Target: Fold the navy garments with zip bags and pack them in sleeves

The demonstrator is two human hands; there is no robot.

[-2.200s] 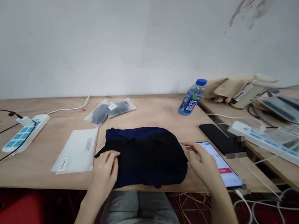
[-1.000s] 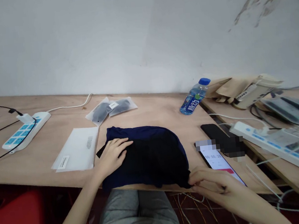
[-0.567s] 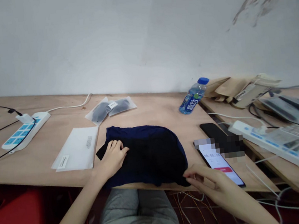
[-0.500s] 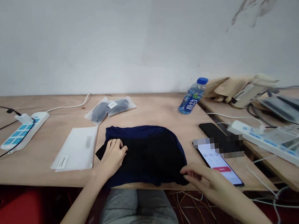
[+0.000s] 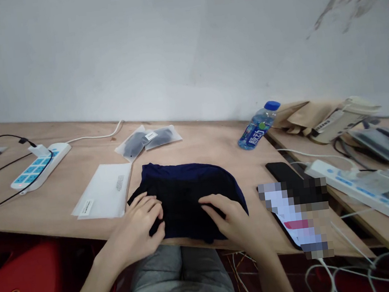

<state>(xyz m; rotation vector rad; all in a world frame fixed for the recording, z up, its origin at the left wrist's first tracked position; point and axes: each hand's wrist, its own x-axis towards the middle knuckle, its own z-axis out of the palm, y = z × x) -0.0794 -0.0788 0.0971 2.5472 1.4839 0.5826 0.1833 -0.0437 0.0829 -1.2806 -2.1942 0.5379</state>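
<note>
The fingers of the left hand [image 5: 141,220] are bent over the left end of the soft black cloth [image 5: 184,208], with a small gap by the thumb. The thumb and pointing finger of the right hand [image 5: 228,214] come close together on its right half. I cannot tell if either hand has a bit of cloth pinched.

The work in hand looks like getting the cloth neat. A light touch should do it: hold one end down, move the other side gently, and smooth bumps with flat fingers. Pulling hard could stretch it.

The black cloth looks dull and thin. It lies with the dark blue cloth [image 5: 197,168], which has a round right end and a few small wrinkles; I cannot tell if they are one piece. Both lie at the near edge of the pale brown wooden table [image 5: 208,139].

To the left are flat, cloudy plastic bags [image 5: 103,191] with straight sides. Farther back, two small cloudy packets [image 5: 134,143] have dark things inside. Far right leans a shiny clear bottle [image 5: 257,127] with a blue cap.
</note>
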